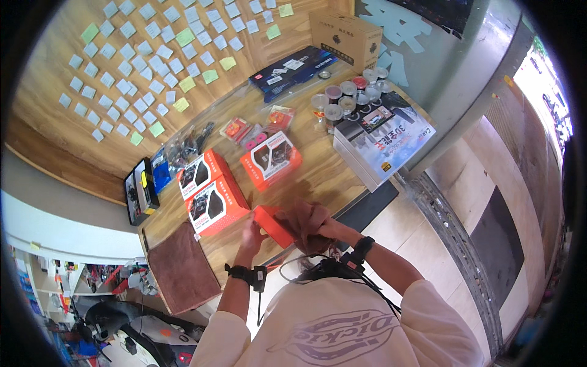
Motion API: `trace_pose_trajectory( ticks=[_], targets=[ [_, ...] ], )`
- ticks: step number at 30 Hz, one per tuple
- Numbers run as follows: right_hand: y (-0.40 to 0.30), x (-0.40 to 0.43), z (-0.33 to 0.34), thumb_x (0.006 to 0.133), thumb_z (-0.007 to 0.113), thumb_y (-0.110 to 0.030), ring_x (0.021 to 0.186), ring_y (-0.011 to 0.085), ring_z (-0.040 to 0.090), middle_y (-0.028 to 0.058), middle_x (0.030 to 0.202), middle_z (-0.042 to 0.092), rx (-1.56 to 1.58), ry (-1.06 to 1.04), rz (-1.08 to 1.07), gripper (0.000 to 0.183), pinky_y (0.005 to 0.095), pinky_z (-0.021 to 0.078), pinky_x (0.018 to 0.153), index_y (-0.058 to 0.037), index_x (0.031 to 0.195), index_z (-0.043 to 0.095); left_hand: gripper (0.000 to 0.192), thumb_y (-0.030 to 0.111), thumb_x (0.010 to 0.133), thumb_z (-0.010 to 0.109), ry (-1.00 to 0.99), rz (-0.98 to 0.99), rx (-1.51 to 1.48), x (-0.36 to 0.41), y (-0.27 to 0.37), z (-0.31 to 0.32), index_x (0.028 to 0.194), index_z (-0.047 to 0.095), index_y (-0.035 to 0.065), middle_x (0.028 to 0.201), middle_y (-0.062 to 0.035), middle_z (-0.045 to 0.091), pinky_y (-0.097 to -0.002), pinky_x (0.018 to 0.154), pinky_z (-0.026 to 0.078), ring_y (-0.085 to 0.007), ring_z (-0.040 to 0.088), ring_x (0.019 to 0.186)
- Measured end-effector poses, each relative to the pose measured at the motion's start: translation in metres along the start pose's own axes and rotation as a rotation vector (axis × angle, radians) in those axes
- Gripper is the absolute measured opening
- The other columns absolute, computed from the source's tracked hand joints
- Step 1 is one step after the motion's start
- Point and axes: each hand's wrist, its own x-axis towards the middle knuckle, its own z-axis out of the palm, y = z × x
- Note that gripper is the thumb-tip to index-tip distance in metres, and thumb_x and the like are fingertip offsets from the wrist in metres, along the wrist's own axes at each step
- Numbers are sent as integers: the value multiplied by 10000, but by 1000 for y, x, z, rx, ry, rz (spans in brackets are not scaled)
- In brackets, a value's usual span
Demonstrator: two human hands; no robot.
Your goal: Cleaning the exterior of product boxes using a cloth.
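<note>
My left hand grips the near left side of an orange carton, which is tilted above the front edge of the wooden table. In my right hand is a bunched brown cloth, pressed up to the carton's right side. The fingers of that hand are partly hidden by the cloth. Just left of the carton stand two orange-and-white steering product boxes side by side. A third steering box sits farther back, tilted to my view.
A folded brown towel covers the table's left corner. To the right lie a large printed box and several clear-lidded jars. Behind are a dark blue box, a cardboard box and red packets. A scooter stands lower left.
</note>
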Motion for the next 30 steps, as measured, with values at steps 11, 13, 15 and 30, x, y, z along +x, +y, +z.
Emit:
trace_pose_trajectory(
  ticks=[11, 13, 15, 30],
  targets=[
    [-60, 37, 26, 749, 636, -96, 986, 157, 560, 80, 1022, 622, -272, 101, -270, 289, 292, 446, 854, -53, 1033, 600, 424, 394, 950, 420, 20, 220, -106, 38, -20, 37, 1284, 395, 134, 1207, -82, 521, -350, 933, 404, -210, 482, 1130],
    [-47, 56, 24, 761, 612, -115, 975, 191, 579, 102, 1019, 628, -296, 78, -170, 273, 310, 455, 847, -55, 1027, 604, 435, 357, 961, 408, -11, 287, -94, 44, -28, 24, 1318, 386, 109, 1262, -121, 502, -358, 952, 387, -242, 466, 1165],
    [-50, 69, 54, 773, 588, -133, 964, 225, 598, 124, 1017, 633, -315, -28, -109, 261, 329, 465, 840, -58, 1022, 607, 359, 277, 988, 343, 260, 505, 182, 47, -51, -63, 1298, 350, 97, 1205, -90, 486, -330, 986, 353, -220, 465, 1113],
    [15, 15, 29, 693, 571, -122, 1100, 357, 489, 205, 1166, 530, -543, 29, -221, 465, 402, 407, 933, -32, 1146, 522, 342, 297, 981, 353, 501, 457, 926, 36, -11, 43, 1107, 482, 6, 1040, -173, 538, -358, 907, 377, -292, 508, 1012]
  ],
)
